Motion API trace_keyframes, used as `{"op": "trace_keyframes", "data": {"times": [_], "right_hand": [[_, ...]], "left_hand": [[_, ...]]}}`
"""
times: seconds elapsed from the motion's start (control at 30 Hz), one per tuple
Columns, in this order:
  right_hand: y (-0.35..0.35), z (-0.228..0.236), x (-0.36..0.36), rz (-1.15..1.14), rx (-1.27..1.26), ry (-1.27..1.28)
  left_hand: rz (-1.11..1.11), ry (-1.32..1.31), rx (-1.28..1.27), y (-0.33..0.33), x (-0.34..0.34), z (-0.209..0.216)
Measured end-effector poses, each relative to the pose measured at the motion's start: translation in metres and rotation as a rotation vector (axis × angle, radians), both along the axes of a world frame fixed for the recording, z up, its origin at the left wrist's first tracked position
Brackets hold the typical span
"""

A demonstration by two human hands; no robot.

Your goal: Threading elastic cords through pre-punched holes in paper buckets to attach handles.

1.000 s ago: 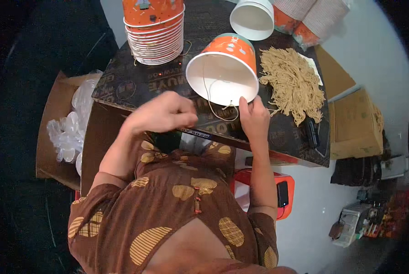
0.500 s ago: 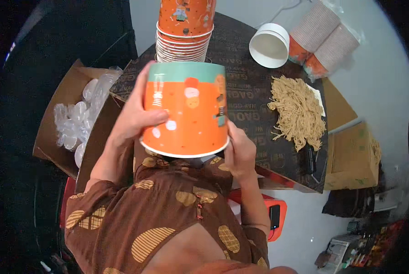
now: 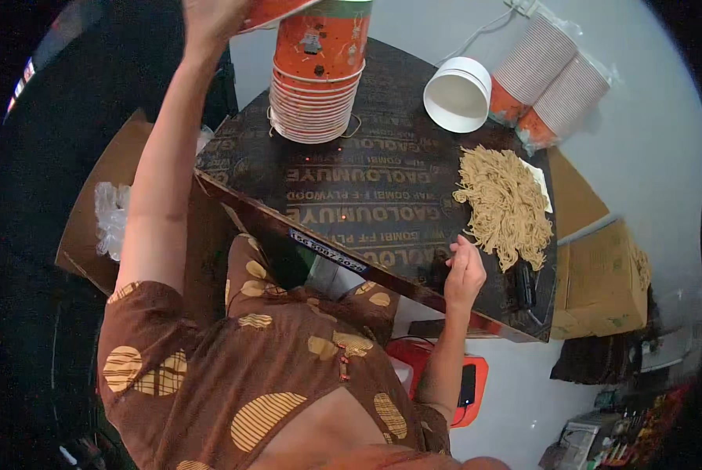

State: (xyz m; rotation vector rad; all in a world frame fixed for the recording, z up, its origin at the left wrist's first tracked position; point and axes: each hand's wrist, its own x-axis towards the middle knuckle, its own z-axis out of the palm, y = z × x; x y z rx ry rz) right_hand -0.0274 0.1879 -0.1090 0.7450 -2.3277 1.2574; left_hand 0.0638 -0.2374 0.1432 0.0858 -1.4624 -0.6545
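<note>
My left hand point(image 3: 214, 16) is raised at the upper edge of the view, closed on an orange paper tub point(image 3: 273, 11) that is mostly cut off. Just behind and right of that tub stands a tall stack of the same orange tubs point(image 3: 316, 102), upside down with white rims showing; a thin cord pokes out at its foot. My right hand point(image 3: 465, 274) hovers by the table's near edge, fingers curled and nothing visible in them. Beside it lies a heap of tan cords point(image 3: 508, 204) on something white.
The dark printed plywood table point(image 3: 382, 188) has a cut front edge. White-lined tubs point(image 3: 457, 98) lie on their side, near plastic-wrapped tub stacks point(image 3: 543, 70). A black tool point(image 3: 526, 288) sits below the cords. Cardboard boxes stand left point(image 3: 85, 227) and right point(image 3: 602, 282); an orange stool point(image 3: 476, 392) is below.
The orange tub has gone from before my chest up to the far left in my left hand. My right hand has let go of it and moved right, toward the cords.
</note>
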Motion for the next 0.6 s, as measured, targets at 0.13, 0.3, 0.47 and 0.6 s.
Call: {"op": "trace_keyframes", "data": {"times": [0.13, 0.3, 0.47, 0.6], "right_hand": [[0.000, 0.005, 0.005, 0.042, -0.099, -0.136], [0.003, -0.007, -0.001, 0.033, -0.029, -0.033], [-0.003, 0.008, 0.011, 0.072, -0.114, -0.153], [-0.001, 0.003, 0.009, 0.084, -0.080, -0.054]], "left_hand": [[0.149, -0.134, -0.210, -0.017, -0.058, -0.009], [-0.224, -0.351, -0.165, -0.017, -0.076, -0.028], [0.739, -0.438, -0.398, 0.013, -0.059, -0.069], [0.430, -0.126, -0.607, 0.078, -0.074, -0.087]]}}
